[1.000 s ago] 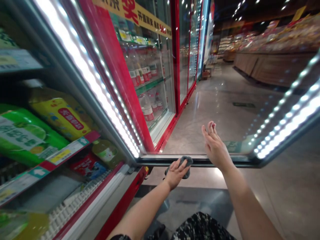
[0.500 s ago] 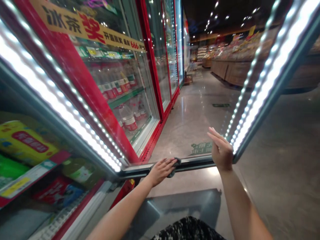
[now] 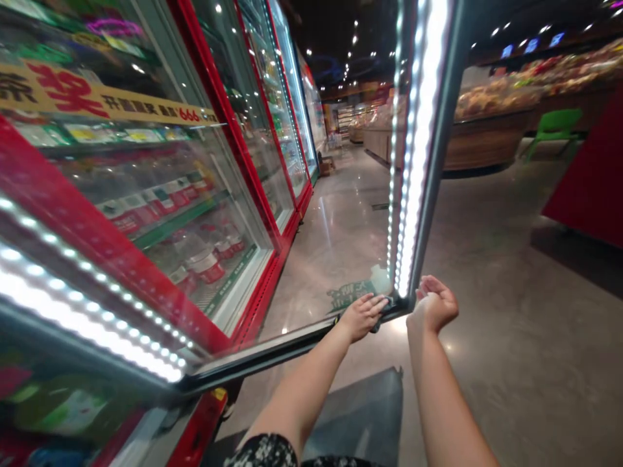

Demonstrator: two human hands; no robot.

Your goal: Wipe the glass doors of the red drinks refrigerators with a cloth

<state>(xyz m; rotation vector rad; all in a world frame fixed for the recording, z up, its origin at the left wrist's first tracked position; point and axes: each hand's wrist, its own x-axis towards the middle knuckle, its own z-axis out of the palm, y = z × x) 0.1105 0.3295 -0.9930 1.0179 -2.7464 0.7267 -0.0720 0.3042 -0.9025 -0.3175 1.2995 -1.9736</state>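
Observation:
My left hand [image 3: 364, 316] lies with outstretched fingers on a dark grey cloth [image 3: 376, 324], pressing it to the bottom rail [image 3: 263, 353] of a swung-out glass cooler door. The cloth is near the rail's outer corner and mostly hidden beneath my fingers. Just right of that corner is my right hand [image 3: 434, 303], turned palm inward with loosely bent fingers, beside the door's outer edge [image 3: 431, 194]. I see nothing in it, and whether its fingertips touch the frame is hard to tell. Bright LED strips [image 3: 406, 168] run up the door's sides.
Red-framed coolers [image 3: 272, 220] with bottled drinks [image 3: 204, 263] line the left. Below the door at lower left is a red cooler base [image 3: 195, 431]. Wooden display stands [image 3: 481, 143], a green chair [image 3: 557, 126] and a red panel [image 3: 591, 175] stand across the shiny floor.
My left hand has slid right along the rail with the cloth, close to the corner. My right hand has moved from over the frame to outside the edge. The view has turned right.

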